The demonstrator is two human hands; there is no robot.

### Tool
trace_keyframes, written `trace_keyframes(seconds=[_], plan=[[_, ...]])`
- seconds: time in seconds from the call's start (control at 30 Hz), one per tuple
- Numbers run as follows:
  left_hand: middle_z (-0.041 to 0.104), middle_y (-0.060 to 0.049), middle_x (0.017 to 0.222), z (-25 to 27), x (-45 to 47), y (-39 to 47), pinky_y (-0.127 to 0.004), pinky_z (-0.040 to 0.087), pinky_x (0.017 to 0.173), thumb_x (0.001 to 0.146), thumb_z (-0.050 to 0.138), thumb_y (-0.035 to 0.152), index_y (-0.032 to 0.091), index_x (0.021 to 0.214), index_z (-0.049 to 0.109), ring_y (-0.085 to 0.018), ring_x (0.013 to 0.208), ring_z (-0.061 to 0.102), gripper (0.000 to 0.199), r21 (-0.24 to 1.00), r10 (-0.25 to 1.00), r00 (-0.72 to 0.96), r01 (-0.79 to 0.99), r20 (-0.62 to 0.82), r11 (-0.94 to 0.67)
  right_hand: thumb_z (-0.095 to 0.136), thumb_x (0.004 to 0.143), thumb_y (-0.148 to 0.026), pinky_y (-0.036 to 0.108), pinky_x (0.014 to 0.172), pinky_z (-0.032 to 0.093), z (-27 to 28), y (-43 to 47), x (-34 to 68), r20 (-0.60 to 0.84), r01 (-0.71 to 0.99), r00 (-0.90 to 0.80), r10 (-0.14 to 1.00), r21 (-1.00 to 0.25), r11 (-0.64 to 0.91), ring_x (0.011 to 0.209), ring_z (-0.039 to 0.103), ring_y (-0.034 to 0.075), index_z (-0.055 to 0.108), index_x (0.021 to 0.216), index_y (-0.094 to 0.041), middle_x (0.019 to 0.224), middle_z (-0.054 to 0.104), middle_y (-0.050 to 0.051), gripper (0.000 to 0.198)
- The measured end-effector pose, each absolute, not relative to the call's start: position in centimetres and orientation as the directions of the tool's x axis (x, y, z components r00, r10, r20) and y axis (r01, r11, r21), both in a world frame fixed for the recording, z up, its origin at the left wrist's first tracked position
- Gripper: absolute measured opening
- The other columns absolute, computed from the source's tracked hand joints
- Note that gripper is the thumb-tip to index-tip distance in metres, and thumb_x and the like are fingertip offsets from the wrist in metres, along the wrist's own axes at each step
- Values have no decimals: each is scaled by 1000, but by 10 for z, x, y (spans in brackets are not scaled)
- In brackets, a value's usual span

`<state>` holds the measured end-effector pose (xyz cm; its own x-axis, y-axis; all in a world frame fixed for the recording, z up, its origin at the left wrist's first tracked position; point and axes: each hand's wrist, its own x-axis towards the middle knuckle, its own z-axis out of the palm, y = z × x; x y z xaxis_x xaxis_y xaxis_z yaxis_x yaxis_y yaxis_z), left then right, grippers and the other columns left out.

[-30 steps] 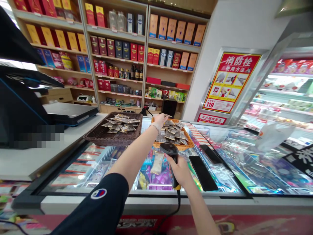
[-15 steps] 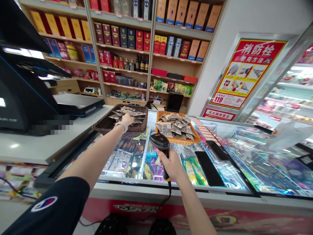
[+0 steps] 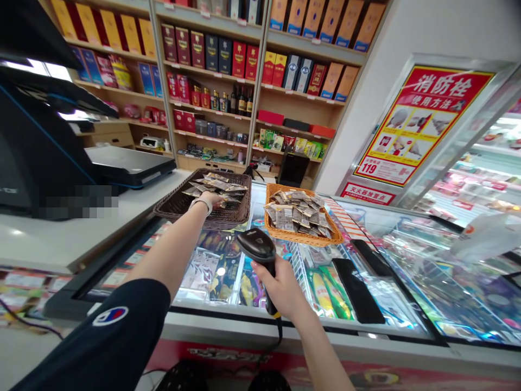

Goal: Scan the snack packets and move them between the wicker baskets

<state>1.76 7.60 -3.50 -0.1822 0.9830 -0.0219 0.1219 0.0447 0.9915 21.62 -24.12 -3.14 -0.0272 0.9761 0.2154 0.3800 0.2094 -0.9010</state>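
My left hand (image 3: 212, 200) is down in the dark brown wicker basket (image 3: 175, 205), at the near side of a loose heap of small flat packets (image 3: 215, 183). Its fingers look closed on one packet (image 3: 228, 199), though the fingertips are partly hidden. My right hand (image 3: 283, 285) is wrapped round the handle of a black barcode scanner (image 3: 257, 243), held above the freezer's glass top with its head up and to the left. A cable hangs from the handle's lower end. Right of the brown basket, an orange-tan wicker basket (image 3: 280, 234) holds more such packets (image 3: 299, 210).
Both baskets rest on the glass-topped freezer (image 3: 228, 310). Two black phones (image 3: 358, 290) lie on the glass at right. A counter (image 3: 36, 244) with a scale (image 3: 130, 160) and a dark machine (image 3: 44, 146) stands at left. Shelves of boxes (image 3: 211, 76) fill the back.
The view has shifted a little. My left hand has drawn slightly back toward the near side of the packets. My right hand and the scanner have moved slightly left and down.
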Motion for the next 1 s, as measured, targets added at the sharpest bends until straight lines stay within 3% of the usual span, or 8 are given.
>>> trace_keyframes(seconds=[0.1, 0.27, 0.47, 0.57, 0.73, 1.0], plan=[[67, -12, 67, -28, 22, 72, -41, 58, 65, 66, 82, 14, 16, 73, 61, -29, 72, 71, 22, 984, 977, -175, 108, -122, 142, 59, 93, -43, 27, 61, 41, -31, -244, 214, 220, 380, -71, 973, -896, 230, 66, 54, 19, 67, 86, -18, 69, 60, 0, 27], [65, -7, 69, -7, 18, 50, -37, 59, 71, 71, 76, 12, 17, 70, 58, -22, 69, 68, 19, 995, 987, -142, 65, -70, 80, 59, 94, -46, 27, 61, 40, -30, -250, 216, 226, 412, -52, 973, -883, 227, 63, 55, 18, 67, 87, -18, 66, 60, -2, 30], [60, -2, 74, 11, 2, 9, -29, 53, 69, 82, 65, 16, 18, 71, 52, -14, 66, 58, 17, 959, 961, -113, 160, 253, -234, 58, 93, -49, 29, 64, 43, -25, -255, 220, 240, 396, -18, 971, -890, 227, 65, 58, 19, 66, 88, -17, 68, 62, -1, 33], [58, 0, 75, 11, 8, -14, -24, 46, 63, 88, 59, 21, 19, 77, 51, -14, 65, 54, 14, 934, 936, -82, 138, 344, -331, 57, 92, -51, 30, 66, 45, -23, -259, 222, 243, 395, 9, 970, -892, 219, 67, 61, 21, 66, 91, -17, 69, 65, 1, 36], [61, 2, 70, -17, 35, -59, -23, 31, 55, 94, 54, 26, 22, 84, 49, -12, 52, 41, 13, 907, 910, -84, 163, 405, -389, 55, 93, -54, 29, 64, 45, -22, -266, 225, 224, 441, 46, 974, -879, 181, 67, 63, 22, 66, 90, -18, 69, 65, 2, 38], [65, 3, 68, -75, 48, -99, -24, 30, 54, 92, 59, 39, 24, 86, 48, -12, 49, 46, 19, 901, 880, -208, 183, 426, -393, 55, 94, -50, 28, 62, 45, -31, -268, 222, 134, 552, 38, 990, -829, 91, 68, 67, 24, 70, 90, -17, 66, 68, 3, 37]])
